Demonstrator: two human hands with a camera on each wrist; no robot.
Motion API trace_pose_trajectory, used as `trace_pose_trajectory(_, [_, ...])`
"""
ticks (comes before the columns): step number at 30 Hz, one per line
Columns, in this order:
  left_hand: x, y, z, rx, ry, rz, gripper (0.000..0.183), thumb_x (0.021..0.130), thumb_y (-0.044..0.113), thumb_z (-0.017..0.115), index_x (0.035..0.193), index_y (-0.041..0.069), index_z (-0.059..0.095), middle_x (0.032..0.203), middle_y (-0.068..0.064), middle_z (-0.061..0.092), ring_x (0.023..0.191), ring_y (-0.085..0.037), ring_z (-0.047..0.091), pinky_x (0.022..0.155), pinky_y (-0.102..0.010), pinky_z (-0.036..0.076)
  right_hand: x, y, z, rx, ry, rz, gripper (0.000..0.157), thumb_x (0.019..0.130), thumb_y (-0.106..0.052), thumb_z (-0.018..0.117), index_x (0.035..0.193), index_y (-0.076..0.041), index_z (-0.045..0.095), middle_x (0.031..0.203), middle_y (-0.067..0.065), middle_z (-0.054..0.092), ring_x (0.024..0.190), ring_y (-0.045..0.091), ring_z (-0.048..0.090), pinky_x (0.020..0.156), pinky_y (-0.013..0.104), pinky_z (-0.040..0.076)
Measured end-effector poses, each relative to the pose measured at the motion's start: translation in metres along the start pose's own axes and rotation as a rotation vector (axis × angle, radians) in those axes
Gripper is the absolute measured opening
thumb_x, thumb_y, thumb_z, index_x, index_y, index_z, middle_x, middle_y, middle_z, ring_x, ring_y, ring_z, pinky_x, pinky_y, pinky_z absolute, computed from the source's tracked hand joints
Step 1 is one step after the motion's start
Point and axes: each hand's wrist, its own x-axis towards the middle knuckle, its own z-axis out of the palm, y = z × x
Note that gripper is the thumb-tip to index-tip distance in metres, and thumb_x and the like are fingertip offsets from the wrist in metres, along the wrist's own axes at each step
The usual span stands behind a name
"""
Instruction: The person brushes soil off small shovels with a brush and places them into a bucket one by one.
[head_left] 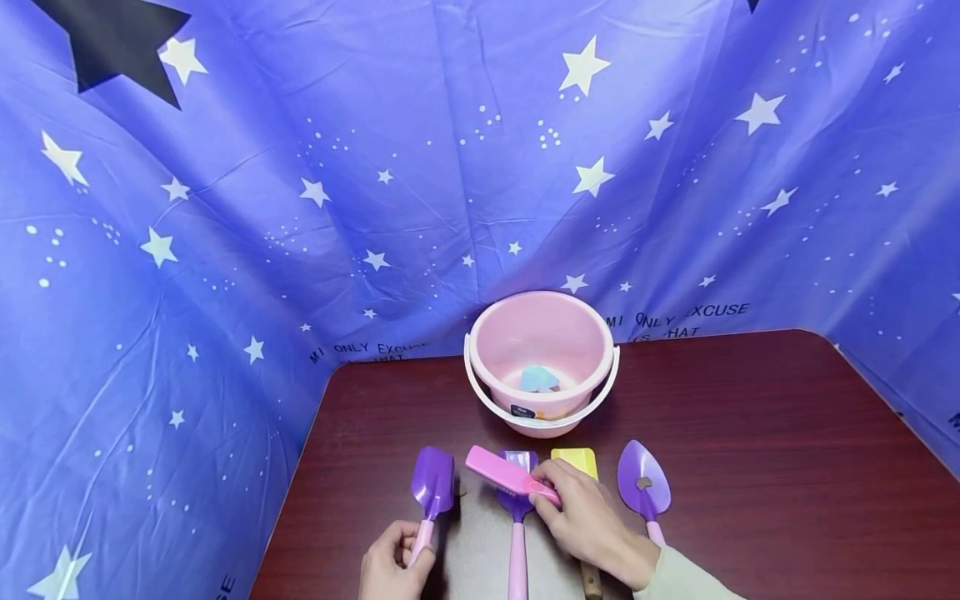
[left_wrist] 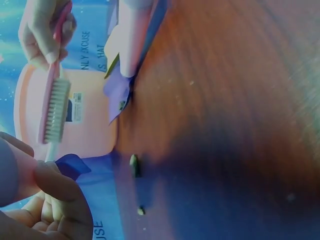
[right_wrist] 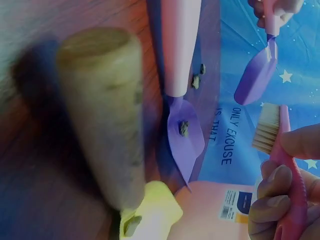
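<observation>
My left hand grips the pink handle of a purple toy shovel, its blade raised off the table. In my right hand is a pink brush, pinched by its handle. Its pale bristles face downward, clear in the left wrist view. Under the brush lies another purple shovel with a pink handle; a small stone sits on its blade. Beside it, partly hidden by my right hand, is a yellow shovel with a wooden handle, bearing another stone.
Behind the tools stands a pink bucket with a white handle and a light-blue item inside. To the right lies a purple pointed trowel bearing a stone. Small stones lie on the table. A blue star-patterned curtain hangs behind.
</observation>
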Motion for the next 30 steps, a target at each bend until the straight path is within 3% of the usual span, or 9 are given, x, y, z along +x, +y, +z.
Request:
trace_pose_trajectory(11, [0.023, 0.016, -0.007, 0.036, -0.045, 0.02, 0.021, 0.066, 0.001, 0.07, 0.079, 0.017, 0.065, 0.065, 0.01, 0.053, 0.056, -0.002, 0.048, 0.054, -0.02, 0.04, -0.014, 0.013, -0.019, -0.048, 0.034, -0.015, 0.026, 0.075, -0.017, 0.079, 0.093, -0.026, 0.064, 0.083, -0.021, 0.053, 0.068, -0.001, 0.047, 0.061, 0.023, 0.042])
trace_pose_trajectory(30, [0.069, 0.057, -0.017, 0.034, -0.055, 0.303, 0.026, 0.066, -0.001, 0.072, 0.083, 0.017, 0.065, 0.069, 0.01, 0.057, 0.061, -0.006, 0.053, 0.055, -0.021, 0.044, -0.026, 0.032, -0.051, -0.108, 0.091, -0.029, 0.031, 0.07, -0.008, 0.077, 0.088, -0.029, 0.062, 0.071, -0.021, 0.04, 0.06, -0.003, 0.036, 0.052, 0.018, 0.031])
